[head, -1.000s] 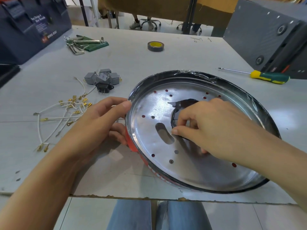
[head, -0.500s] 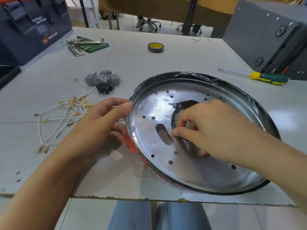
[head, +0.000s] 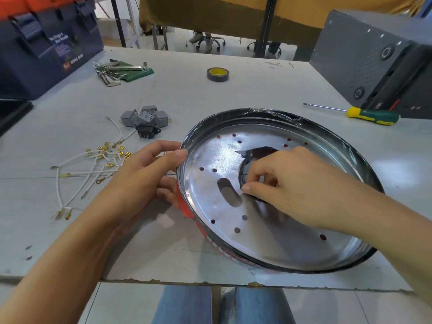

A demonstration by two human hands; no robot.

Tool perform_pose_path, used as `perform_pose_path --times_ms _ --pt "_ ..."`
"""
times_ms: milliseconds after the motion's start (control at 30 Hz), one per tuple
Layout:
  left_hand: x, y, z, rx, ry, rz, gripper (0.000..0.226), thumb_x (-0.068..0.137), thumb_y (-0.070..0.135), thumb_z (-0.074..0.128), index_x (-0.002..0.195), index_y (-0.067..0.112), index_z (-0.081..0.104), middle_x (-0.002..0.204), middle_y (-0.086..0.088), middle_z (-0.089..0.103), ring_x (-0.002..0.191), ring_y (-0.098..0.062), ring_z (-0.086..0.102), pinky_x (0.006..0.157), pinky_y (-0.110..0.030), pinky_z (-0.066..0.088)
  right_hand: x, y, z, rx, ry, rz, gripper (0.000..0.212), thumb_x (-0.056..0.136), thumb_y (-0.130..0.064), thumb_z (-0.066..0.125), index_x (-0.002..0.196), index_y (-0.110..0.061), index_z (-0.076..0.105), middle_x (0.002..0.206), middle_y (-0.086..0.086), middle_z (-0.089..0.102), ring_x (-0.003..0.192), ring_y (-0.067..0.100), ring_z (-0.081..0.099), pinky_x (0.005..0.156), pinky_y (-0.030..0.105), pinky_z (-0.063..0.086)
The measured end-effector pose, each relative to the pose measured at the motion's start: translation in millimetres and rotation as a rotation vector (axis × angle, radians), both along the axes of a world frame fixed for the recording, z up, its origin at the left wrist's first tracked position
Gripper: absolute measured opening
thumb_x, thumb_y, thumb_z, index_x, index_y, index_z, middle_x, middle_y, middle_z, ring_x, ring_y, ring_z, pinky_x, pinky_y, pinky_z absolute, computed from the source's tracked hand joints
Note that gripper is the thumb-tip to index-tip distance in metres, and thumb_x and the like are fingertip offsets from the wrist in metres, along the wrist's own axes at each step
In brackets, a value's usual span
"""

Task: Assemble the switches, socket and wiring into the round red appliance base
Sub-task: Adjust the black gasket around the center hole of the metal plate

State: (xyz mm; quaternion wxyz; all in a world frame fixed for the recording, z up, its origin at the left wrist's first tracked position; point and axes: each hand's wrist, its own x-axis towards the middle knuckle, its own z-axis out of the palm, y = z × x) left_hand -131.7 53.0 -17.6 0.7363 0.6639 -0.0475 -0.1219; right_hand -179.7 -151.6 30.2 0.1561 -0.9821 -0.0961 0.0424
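Here the round red base is gripped at its left rim by the left hand — thumb on the edge. Inside its central opening, the dark film is pinched by the right hand.

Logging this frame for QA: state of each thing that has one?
appliance base: tilted, near edge lifted, no parts fitted
left hand: grips base rim
right hand: pinches dark film at centre hole
switches and socket: loose on table
wires: loose, unconnected
screwdriver: lying unused
tape roll: flat, untouched
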Motion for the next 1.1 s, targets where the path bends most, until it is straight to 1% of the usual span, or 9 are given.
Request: perform_pose_path --times_ms 200,333,400,533,600,733,933,1033,1100 --pt "2.0 2.9 0.6 0.008 0.02 -0.032 0.043 0.065 0.031 0.063 0.103 0.012 0.062 0.065 -0.017 0.062 0.038 -0.021 0.056 0.039 -0.021 0.047 11.3 -6.7 11.4 0.132 0.056 0.02 0.02 0.084 -0.044 0.055 0.078 -0.03 0.068 0.066 -0.015 0.064 0.064 -0.002 0.057 0.062 0.019 0.047" --pt "6.8 3.3 0.2 0.034 0.001 -0.028 0.017 0.084 0.017 0.06 0.101 0.016 0.063 0.068 -0.013 0.062 0.041 -0.023 0.057 0.041 -0.023 0.048 20.5 -9.1 15.0 0.092 0.076 0.074 0.016 0.082 -0.046 0.059 0.084 -0.032 0.067 0.072 -0.017 0.062 0.071 -0.01 0.054 0.06 0.012 0.043" --pt "9.2 1.5 -0.3 0.018 0.018 -0.029 0.017 0.087 0.017 0.058 0.103 0.015 0.062 0.072 -0.013 0.061 0.042 -0.023 0.057 0.041 -0.024 0.048 23.1 -11.4 14.7 0.103 0.064 0.066 0.014 0.081 -0.044 0.062 0.09 -0.033 0.066 0.078 -0.017 0.063 0.071 -0.011 0.054 0.065 0.01 0.044" --pt "19.1 0.3 1.3 0.019 0.032 -0.054 0.022 0.087 0.016 0.06 0.108 0.011 0.061 0.078 -0.016 0.06 0.042 -0.024 0.058 0.038 -0.022 0.046 26.7 -18.3 13.3 0.083 0.046 0.056 0.024 0.081 -0.042 0.062 0.103 -0.033 0.065 0.096 -0.017 0.063 0.087 -0.004 0.056 0.08 0.019 0.047" --pt "24.6 3.1 3.2 0.014 0.026 -0.082 0.026 0.079 0.018 0.065 0.105 0.013 0.064 0.083 -0.016 0.062 0.044 -0.025 0.06 0.04 -0.024 0.049 27.4 -23.2 13.6 0.071 0.042 0.063 0.025 0.083 -0.042 0.062 0.106 -0.033 0.064 0.101 -0.018 0.062 0.09 -0.004 0.055 0.081 0.016 0.044" --pt "34.0 12.1 6.4 0.006 0.024 -0.108 0.031 0.063 0.026 0.067 0.093 0.019 0.071 0.076 -0.009 0.067 0.041 -0.02 0.06 0.038 -0.02 0.047 25.7 -32.6 15.4 0.13 0.14 0.093 0.017 0.082 -0.041 0.064 0.098 -0.036 0.067 0.09 -0.019 0.066 0.085 -0.009 0.057 0.078 0.01 0.044" --pt "43.2 7.0 2.9 0.071 -0.003 -0.074 0.02 0.087 0.012 0.054 0.101 0.015 0.068 0.076 -0.007 0.069 0.04 -0.017 0.059 0.037 -0.021 0.048 25.0 -32.1 10.9 0.104 0.232 0.194 0.017 0.084 -0.041 0.061 0.09 -0.028 0.07 0.083 -0.015 0.068 0.081 -0.002 0.06 0.075 0.016 0.046" --pt "47.0 5.8 1.6 0.124 -0.046 -0.056 0.019 0.082 0.017 0.057 0.096 0.019 0.071 0.083 -0.011 0.068 0.057 -0.023 0.06 0.045 -0.023 0.051 27.8 -31.9 8.8 0.093 0.234 0.24 0.015 0.087 -0.038 0.061 0.089 -0.027 0.07 0.08 -0.018 0.065 0.077 -0.004 0.056 0.07 0.01 0.041" --pt "49.1 5.8 1.3 0.152 -0.055 -0.041 0.031 0.072 0.023 0.058 0.1 0.018 0.07 0.097 -0.02 0.068 0.076 -0.031 0.056 0.062 -0.033 0.05 29.1 -32.6 9.1 0.111 0.255 0.261 0.012 0.086 -0.036 0.062 0.09 -0.028 0.071 0.077 -0.019 0.064 0.072 -0.007 0.055 0.067 0.008 0.039"
